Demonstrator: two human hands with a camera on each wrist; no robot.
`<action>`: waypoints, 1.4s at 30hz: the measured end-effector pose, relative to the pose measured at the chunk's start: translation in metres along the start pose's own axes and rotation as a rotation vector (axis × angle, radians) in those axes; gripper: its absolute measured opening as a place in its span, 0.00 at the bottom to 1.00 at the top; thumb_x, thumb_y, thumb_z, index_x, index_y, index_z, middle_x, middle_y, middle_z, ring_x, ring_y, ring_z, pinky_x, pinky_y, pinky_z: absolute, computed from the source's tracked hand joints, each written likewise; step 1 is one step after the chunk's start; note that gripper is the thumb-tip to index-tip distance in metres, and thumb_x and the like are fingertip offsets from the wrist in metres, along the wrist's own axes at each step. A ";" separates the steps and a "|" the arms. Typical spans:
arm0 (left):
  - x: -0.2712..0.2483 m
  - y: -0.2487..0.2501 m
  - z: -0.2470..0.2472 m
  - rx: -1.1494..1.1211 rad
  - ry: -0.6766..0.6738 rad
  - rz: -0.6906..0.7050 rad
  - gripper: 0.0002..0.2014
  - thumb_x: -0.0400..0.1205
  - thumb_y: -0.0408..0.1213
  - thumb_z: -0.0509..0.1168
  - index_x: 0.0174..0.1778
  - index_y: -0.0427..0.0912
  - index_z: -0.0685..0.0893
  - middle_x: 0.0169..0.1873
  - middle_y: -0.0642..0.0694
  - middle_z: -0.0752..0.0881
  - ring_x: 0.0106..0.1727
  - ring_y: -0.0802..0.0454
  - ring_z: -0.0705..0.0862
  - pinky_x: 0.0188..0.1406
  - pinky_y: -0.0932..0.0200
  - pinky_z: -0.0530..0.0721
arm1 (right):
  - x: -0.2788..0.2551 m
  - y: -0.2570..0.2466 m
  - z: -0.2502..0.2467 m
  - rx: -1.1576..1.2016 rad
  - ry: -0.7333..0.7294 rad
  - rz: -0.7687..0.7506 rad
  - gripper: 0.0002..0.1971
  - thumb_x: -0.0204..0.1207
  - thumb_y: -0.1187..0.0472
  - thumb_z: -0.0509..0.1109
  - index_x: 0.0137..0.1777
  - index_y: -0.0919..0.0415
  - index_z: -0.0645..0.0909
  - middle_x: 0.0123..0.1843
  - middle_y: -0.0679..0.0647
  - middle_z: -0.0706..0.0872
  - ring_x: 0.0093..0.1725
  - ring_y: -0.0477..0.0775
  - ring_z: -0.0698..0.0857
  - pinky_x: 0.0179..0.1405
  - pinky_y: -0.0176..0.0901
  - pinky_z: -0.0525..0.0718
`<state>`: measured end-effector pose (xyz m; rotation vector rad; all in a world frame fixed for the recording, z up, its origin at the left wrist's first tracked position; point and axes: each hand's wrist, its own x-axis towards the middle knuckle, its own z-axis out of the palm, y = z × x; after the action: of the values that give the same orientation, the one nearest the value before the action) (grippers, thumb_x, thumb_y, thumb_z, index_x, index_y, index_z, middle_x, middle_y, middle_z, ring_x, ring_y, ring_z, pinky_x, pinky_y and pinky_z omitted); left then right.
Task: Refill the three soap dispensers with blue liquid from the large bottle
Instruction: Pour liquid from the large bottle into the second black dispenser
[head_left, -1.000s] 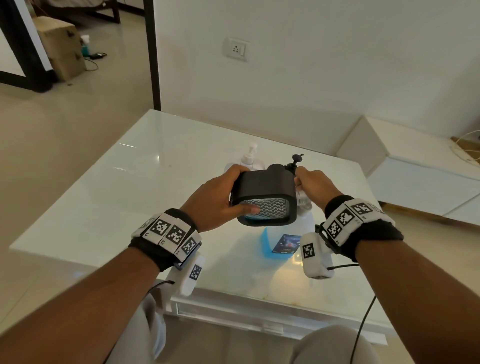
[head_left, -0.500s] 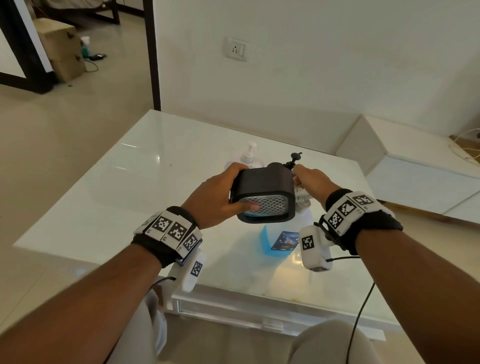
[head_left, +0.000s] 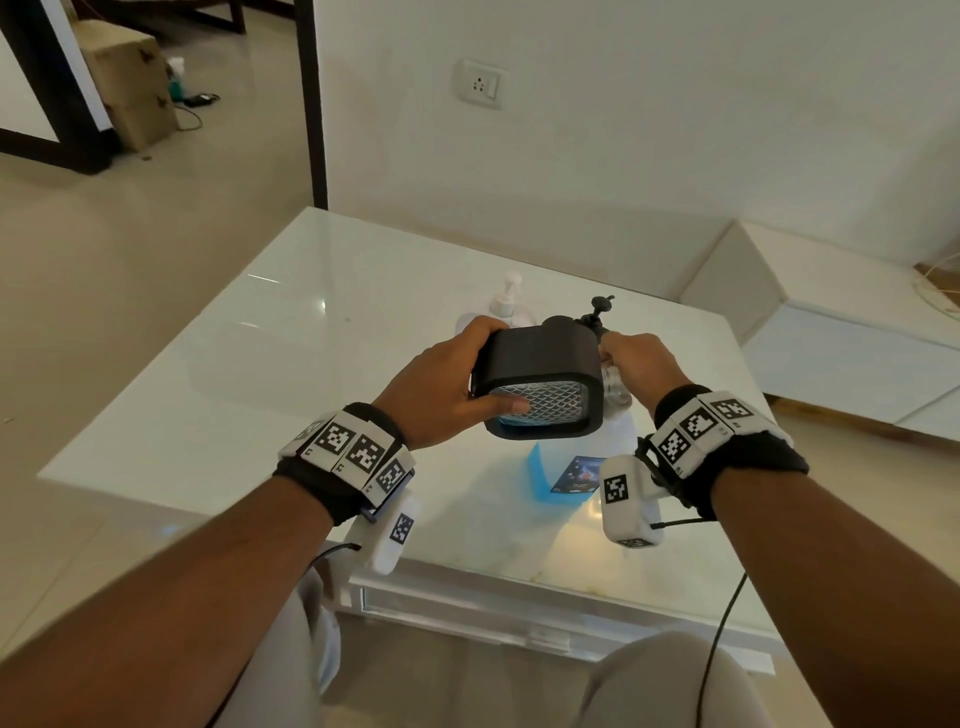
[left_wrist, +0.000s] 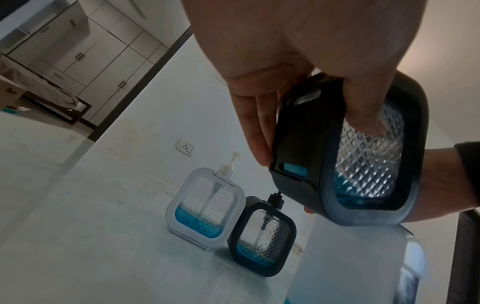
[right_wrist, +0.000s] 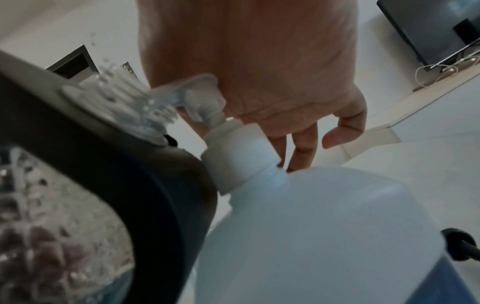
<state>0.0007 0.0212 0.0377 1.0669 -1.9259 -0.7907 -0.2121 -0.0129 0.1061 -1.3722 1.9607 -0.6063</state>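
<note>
My left hand grips a black-framed dispenser with a diamond-patterned clear body, tilted in the air above the large bottle. A little blue liquid lies in the dispenser. My right hand rests its palm on the bottle's white pump. Its fingers hang past the collar. The pump's nozzle points at the open neck of the held dispenser. A white-framed dispenser and a second black one stand behind on the table, each holding a low layer of blue.
The white glossy table fills the middle, its near edge just before my knees. A low white cabinet stands to the right and cardboard boxes on the floor far left. A dark screen shows on the cabinet side.
Both hands keep their hold. The held dispenser and the hands have drifted slightly away from me.
</note>
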 end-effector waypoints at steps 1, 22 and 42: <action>0.000 0.000 0.000 -0.001 0.001 0.001 0.35 0.70 0.63 0.69 0.68 0.50 0.68 0.56 0.49 0.84 0.53 0.49 0.86 0.44 0.45 0.88 | -0.001 0.000 0.000 0.000 -0.002 0.003 0.09 0.83 0.60 0.59 0.50 0.65 0.78 0.42 0.57 0.81 0.41 0.55 0.76 0.31 0.41 0.67; 0.000 0.001 0.000 0.010 -0.001 0.004 0.35 0.70 0.63 0.69 0.68 0.50 0.68 0.56 0.49 0.84 0.53 0.48 0.85 0.43 0.45 0.88 | -0.002 -0.002 0.000 0.022 0.024 -0.060 0.17 0.82 0.61 0.60 0.30 0.55 0.73 0.33 0.49 0.76 0.33 0.47 0.72 0.32 0.41 0.65; -0.001 0.002 -0.001 0.020 -0.002 -0.001 0.37 0.70 0.63 0.68 0.70 0.47 0.68 0.57 0.48 0.84 0.53 0.47 0.85 0.44 0.44 0.88 | 0.010 0.001 -0.001 -0.310 0.049 -0.218 0.13 0.85 0.70 0.58 0.55 0.70 0.85 0.31 0.43 0.71 0.40 0.52 0.79 0.29 0.23 0.58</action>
<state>0.0008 0.0230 0.0394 1.0801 -1.9386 -0.7745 -0.2157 -0.0217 0.1042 -1.7931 2.0211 -0.4489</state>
